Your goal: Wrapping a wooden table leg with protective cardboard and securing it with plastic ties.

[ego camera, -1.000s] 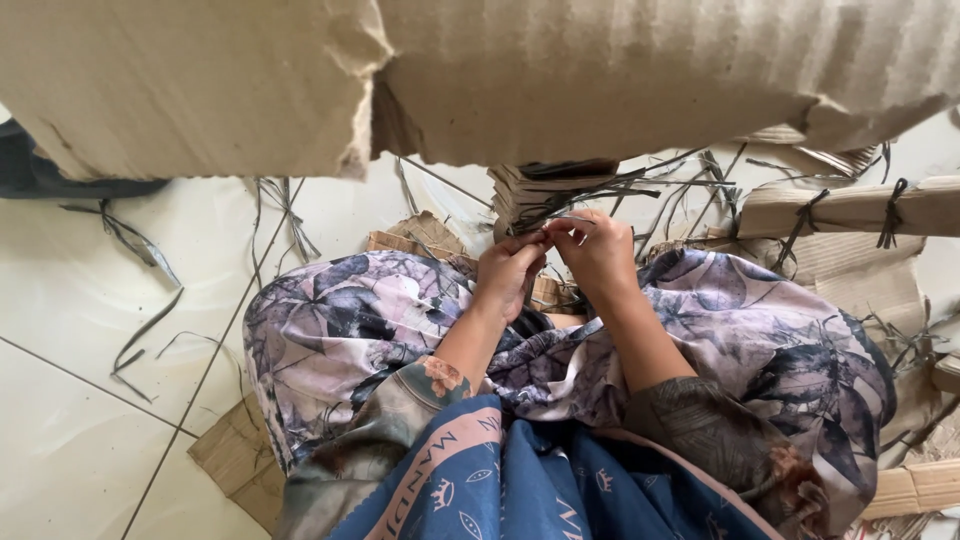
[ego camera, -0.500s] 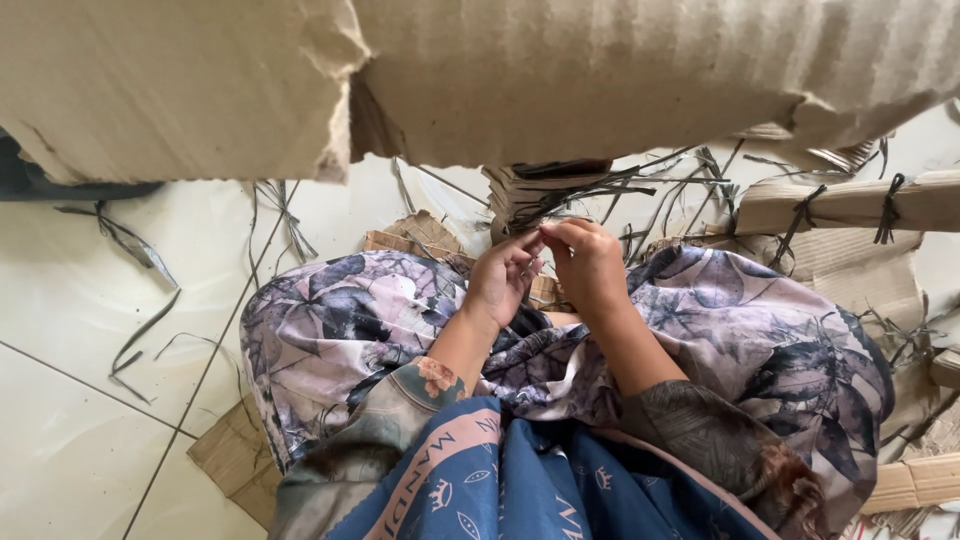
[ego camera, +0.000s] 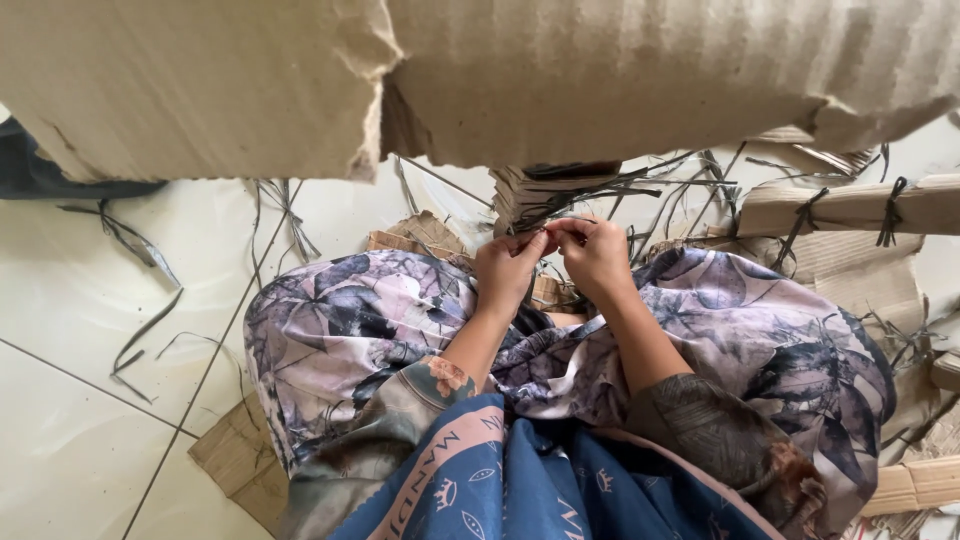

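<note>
We sat on the floor (ego camera: pixel 90 300), knees apart under a leaf-print skirt (ego camera: pixel 340 320), a big cardboard sheet (ego camera: pixel 600 70) overhead. Left hand (ego camera: pixel 508 270) and right hand (ego camera: pixel 597 256) met fingertip to fingertip, both pinched on a thin dark strap (ego camera: pixel 590 192) that ran up from them to a cardboard stack (ego camera: pixel 530 188) just beyond. Each hand was clenched small on the strap ends; the exact grip was too fine to see. We judged the step as tying or twisting the strap closed around the stack. The next move seemed to call for steady tension on both ends and a snug cinch against the stack's edge. Loose straps (ego camera: pixel 140 250) lay well to the left of the left hand; tied bundles (ego camera: pixel 850 205) sat to the right of the right hand.
</note>
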